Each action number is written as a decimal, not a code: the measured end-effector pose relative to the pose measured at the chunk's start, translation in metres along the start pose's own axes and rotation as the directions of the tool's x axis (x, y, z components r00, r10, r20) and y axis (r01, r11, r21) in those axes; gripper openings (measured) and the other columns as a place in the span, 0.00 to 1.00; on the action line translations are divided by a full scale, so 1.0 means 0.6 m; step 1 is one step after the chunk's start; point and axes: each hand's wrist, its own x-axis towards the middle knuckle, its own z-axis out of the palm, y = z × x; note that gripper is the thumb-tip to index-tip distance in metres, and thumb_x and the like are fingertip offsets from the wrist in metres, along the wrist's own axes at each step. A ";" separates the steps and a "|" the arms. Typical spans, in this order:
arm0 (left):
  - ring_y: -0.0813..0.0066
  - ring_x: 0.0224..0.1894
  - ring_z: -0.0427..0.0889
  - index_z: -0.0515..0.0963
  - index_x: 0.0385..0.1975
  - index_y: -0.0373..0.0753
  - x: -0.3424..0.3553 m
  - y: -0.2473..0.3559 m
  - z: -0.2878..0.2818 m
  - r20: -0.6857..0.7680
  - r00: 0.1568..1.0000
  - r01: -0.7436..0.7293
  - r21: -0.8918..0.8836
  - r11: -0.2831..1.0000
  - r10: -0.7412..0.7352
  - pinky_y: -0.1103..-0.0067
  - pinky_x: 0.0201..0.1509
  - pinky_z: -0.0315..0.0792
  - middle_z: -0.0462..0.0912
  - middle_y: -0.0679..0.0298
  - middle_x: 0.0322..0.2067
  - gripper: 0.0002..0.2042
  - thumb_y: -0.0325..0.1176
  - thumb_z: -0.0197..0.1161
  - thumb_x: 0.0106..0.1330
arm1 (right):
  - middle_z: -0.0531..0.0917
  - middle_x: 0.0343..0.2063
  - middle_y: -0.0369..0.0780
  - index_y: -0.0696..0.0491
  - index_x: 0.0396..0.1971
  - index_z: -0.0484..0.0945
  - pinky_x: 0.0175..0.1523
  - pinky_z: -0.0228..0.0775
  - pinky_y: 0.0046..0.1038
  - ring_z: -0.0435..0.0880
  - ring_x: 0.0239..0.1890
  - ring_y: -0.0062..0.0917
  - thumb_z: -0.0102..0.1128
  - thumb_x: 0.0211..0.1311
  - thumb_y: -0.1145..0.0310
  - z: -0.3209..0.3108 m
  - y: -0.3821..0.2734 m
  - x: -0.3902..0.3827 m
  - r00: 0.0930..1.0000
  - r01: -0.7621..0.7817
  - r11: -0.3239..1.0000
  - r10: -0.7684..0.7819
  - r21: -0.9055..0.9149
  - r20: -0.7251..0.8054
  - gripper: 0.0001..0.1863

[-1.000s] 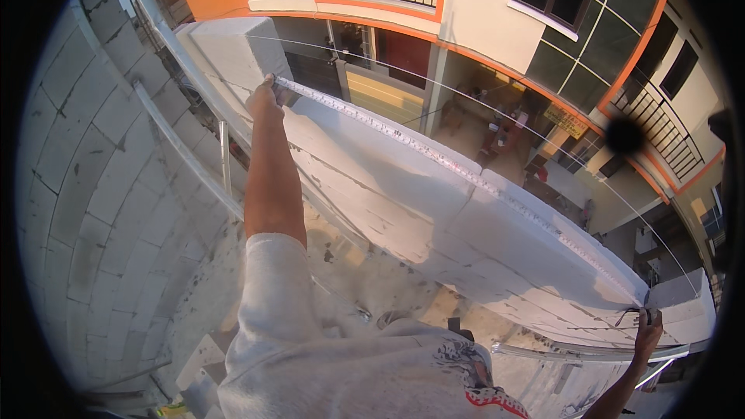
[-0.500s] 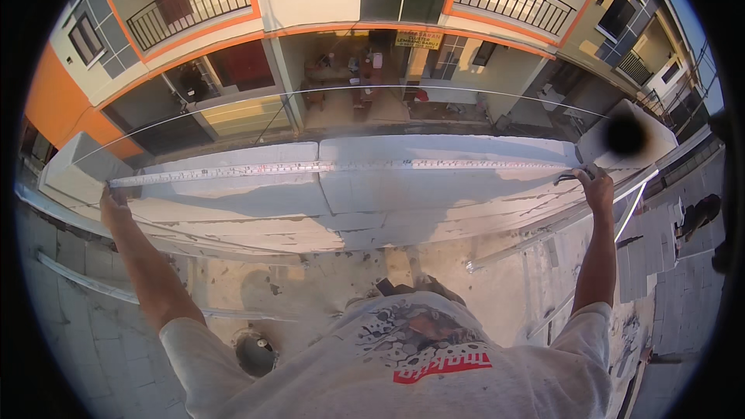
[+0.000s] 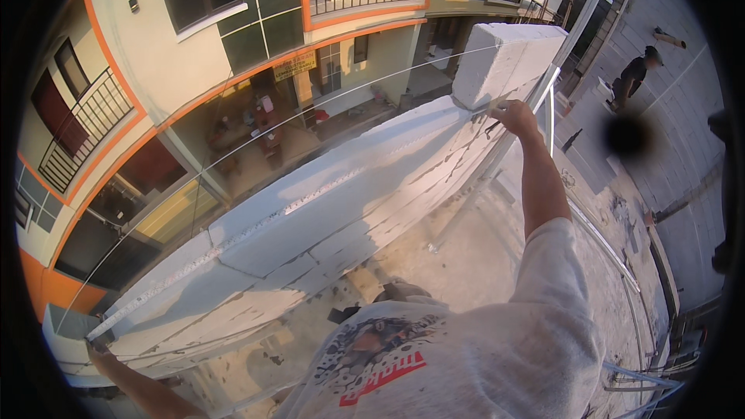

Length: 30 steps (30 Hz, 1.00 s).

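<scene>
Left hand (image 3: 99, 353), closure unclear, touches one end of a long, flat white measuring tape (image 3: 291, 206) along the pale block wall's (image 3: 334, 221) upper edge; right hand (image 3: 515, 118), curled, grips the other.

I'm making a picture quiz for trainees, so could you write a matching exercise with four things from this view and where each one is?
1. measuring tape
2. left hand
3. right hand
4. yellow sign

A. at the tape's upper end in the picture
B. on the building opposite
C. stretched along the pale wall
D. at the tape's lower end in the picture

Pairs: 1-C, 2-D, 3-A, 4-B
</scene>
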 end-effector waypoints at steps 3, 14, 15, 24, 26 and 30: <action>0.62 0.62 0.69 0.59 0.66 0.32 -0.009 -0.001 0.001 -0.029 0.998 0.038 -0.535 0.844 -0.063 0.70 0.63 0.67 0.65 0.48 0.63 0.24 0.27 0.50 0.71 | 0.85 0.33 0.46 0.46 0.38 0.86 0.47 0.74 0.36 0.84 0.40 0.40 0.63 0.50 0.48 0.000 0.010 0.007 0.999 -0.013 1.000 0.013 0.007 -0.037 0.20; 0.62 0.65 0.66 0.58 0.64 0.26 -0.048 0.069 -0.026 0.070 0.949 0.143 -0.964 0.224 -0.306 0.74 0.67 0.63 0.63 0.48 0.63 0.22 0.27 0.44 0.72 | 0.85 0.41 0.42 0.53 0.41 0.83 0.50 0.75 0.33 0.83 0.46 0.34 0.67 0.48 0.44 -0.033 -0.054 0.043 0.982 -0.102 0.974 0.131 -0.202 0.136 0.29; 0.62 0.65 0.66 0.58 0.64 0.26 -0.050 0.075 -0.028 0.096 0.937 0.161 -0.972 0.172 -0.336 0.74 0.67 0.63 0.64 0.48 0.63 0.22 0.28 0.44 0.72 | 0.85 0.42 0.42 0.53 0.42 0.83 0.50 0.75 0.33 0.83 0.47 0.34 0.67 0.48 0.44 -0.035 -0.057 0.041 0.983 -0.089 0.970 0.123 -0.226 0.139 0.29; 0.61 0.58 0.75 0.70 0.56 0.27 -0.033 0.061 -0.024 0.034 0.917 0.171 -0.934 0.312 -0.398 0.74 0.60 0.72 0.74 0.49 0.55 0.20 0.37 0.54 0.71 | 0.84 0.43 0.42 0.54 0.42 0.83 0.51 0.75 0.34 0.83 0.46 0.36 0.68 0.46 0.45 -0.026 -0.046 0.045 0.974 -0.153 0.972 0.179 -0.179 0.136 0.30; 0.62 0.53 0.79 0.72 0.53 0.28 -0.022 0.073 -0.027 0.215 0.840 0.226 -0.973 -0.039 -0.497 0.73 0.55 0.78 0.77 0.51 0.51 0.19 0.37 0.57 0.69 | 0.85 0.39 0.44 0.55 0.39 0.83 0.50 0.75 0.35 0.85 0.43 0.37 0.68 0.46 0.45 -0.011 -0.033 0.057 0.992 -0.085 0.972 0.104 -0.218 0.077 0.29; 0.69 0.43 0.82 0.75 0.45 0.31 -0.071 0.116 -0.037 0.226 0.780 0.212 -0.973 -0.093 -0.583 0.78 0.43 0.82 0.79 0.58 0.41 0.13 0.35 0.60 0.67 | 0.85 0.28 0.50 0.57 0.31 0.84 0.42 0.74 0.41 0.85 0.34 0.44 0.64 0.52 0.53 0.003 -0.002 0.075 0.987 0.124 0.991 -0.119 -0.043 0.105 0.20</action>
